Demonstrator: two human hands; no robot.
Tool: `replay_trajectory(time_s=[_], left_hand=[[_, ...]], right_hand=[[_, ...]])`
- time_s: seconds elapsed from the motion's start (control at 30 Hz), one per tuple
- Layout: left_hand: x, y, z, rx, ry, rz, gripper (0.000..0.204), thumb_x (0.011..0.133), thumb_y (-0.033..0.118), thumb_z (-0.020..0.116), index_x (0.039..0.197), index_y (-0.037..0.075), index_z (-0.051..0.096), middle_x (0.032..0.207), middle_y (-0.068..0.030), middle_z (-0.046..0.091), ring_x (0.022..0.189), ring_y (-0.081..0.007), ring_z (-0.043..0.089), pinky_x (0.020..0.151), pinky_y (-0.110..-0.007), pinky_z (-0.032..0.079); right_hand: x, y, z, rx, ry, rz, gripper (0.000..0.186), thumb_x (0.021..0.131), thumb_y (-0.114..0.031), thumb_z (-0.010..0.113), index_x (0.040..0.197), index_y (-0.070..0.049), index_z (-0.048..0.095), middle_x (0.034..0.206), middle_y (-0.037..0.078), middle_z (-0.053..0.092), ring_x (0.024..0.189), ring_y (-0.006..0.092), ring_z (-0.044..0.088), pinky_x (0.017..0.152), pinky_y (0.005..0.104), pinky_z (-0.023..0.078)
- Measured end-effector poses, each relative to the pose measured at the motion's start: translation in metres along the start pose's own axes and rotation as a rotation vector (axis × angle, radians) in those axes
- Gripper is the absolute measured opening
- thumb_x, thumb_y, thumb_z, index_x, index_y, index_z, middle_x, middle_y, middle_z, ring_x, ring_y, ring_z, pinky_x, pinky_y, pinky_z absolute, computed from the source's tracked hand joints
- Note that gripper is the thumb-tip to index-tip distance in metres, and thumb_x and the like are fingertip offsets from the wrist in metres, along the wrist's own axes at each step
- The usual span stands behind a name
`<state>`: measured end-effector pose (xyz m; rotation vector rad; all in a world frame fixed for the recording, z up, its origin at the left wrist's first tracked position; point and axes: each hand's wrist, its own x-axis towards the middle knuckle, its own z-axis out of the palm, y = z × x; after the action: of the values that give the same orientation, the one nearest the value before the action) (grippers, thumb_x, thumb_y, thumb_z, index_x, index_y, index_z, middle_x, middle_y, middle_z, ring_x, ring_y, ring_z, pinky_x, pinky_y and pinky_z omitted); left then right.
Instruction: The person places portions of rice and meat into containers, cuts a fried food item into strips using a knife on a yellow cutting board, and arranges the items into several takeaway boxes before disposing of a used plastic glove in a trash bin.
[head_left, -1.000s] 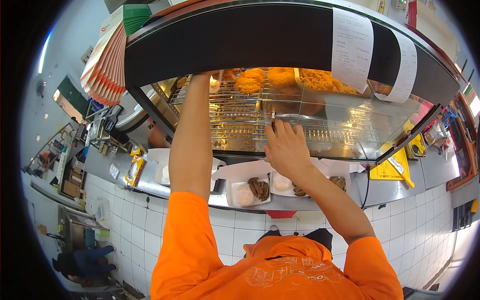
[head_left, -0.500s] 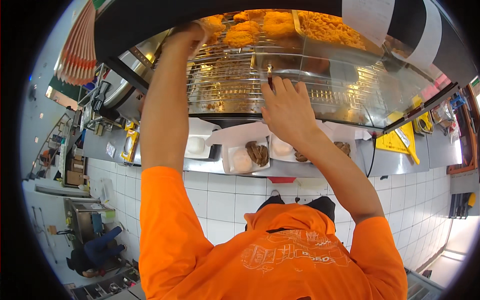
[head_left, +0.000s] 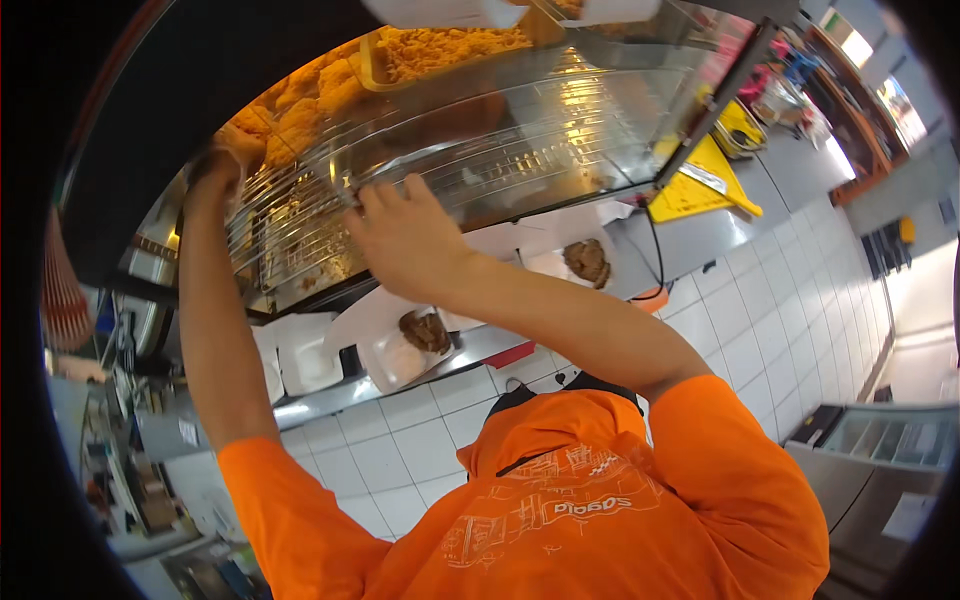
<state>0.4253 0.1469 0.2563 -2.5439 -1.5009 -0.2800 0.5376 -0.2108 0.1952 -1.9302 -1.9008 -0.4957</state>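
left grip (head_left: 228,165) blurred, paper slips (head_left: 445,10) cut off by top edge, striped cartons (head_left: 65,300) blurred

The left hand (head_left: 226,163), mostly hidden 1 second ago, now shows (the view has tilted).

The camera is worn on the head and pointed steeply down and forward. Through its wide fisheye lens, the orange shirt (head_left: 545,530) is seen from close above, the glass cabinet (head_left: 200,90) is faced just beyond, and the tabletop (head_left: 725,235) and tiled floor (head_left: 760,310) are shown slanted.
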Motion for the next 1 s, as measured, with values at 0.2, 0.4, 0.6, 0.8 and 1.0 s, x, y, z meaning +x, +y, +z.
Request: replay_trajectory(time_s=[0.2,0.4,0.6,0.8,1.0], left_hand=[[0.018,0.019,0.007,-0.066,-0.039,-0.028,0.041,0.089,0.046,0.062,0.11,0.012,0.055,0.101,-0.0033,0.045,0.09,-0.0167,0.042,0.075,-0.031,0.036],[0.03,0.025,0.011,-0.148,-0.058,-0.07,0.036,0.088,0.045,0.064,0.102,0.011,0.06,0.09,-0.0013,0.05,0.08,-0.0139,0.046,0.066,-0.029,0.039],[0.038,-0.013,0.002,-0.474,-0.07,-0.195,0.033,0.088,0.044,0.066,0.095,0.011,0.065,0.079,0.0006,0.054,0.069,-0.0111,0.05,0.058,-0.028,0.042],[-0.023,-0.034,-0.011,-1.915,-0.639,-0.208,0.028,0.09,0.034,0.067,0.074,0.012,0.064,0.06,0.0042,0.051,0.052,-0.0105,0.047,0.046,-0.026,0.039],[-0.147,-0.021,-0.06,-1.961,-0.278,-0.449,0.024,0.086,0.025,0.071,0.1,0.006,0.063,0.08,-0.0013,0.062,0.066,-0.0145,0.059,0.055,-0.025,0.05]], right_hand=[[-0.002,0.001,-0.001,0.021,0.01,0.017,0.026,0.078,-0.014,0.06,0.103,-0.004,0.063,0.097,0.012,0.06,0.098,0.025,0.056,0.083,0.0407,0.037],[-0.002,0.006,-0.004,0.004,-0.004,0.016,0.028,0.077,-0.013,0.062,0.103,-0.003,0.062,0.098,0.013,0.06,0.098,0.0257,0.056,0.084,0.0406,0.037],[0.004,0.004,-0.001,0.072,0.028,0.008,0.024,0.077,-0.014,0.062,0.099,-0.003,0.062,0.097,0.014,0.06,0.098,0.0256,0.056,0.083,0.0409,0.038],[0.004,0.005,0.019,0.236,0.078,0.037,0.027,0.072,-0.007,0.061,0.098,0.0,0.061,0.096,0.018,0.057,0.092,0.0313,0.055,0.083,0.0415,0.044],[0.017,-0.015,0.015,0.227,0.037,-0.021,0.027,0.075,-0.007,0.062,0.099,0.004,0.056,0.098,0.02,0.054,0.094,0.0346,0.054,0.083,0.0433,0.046]])
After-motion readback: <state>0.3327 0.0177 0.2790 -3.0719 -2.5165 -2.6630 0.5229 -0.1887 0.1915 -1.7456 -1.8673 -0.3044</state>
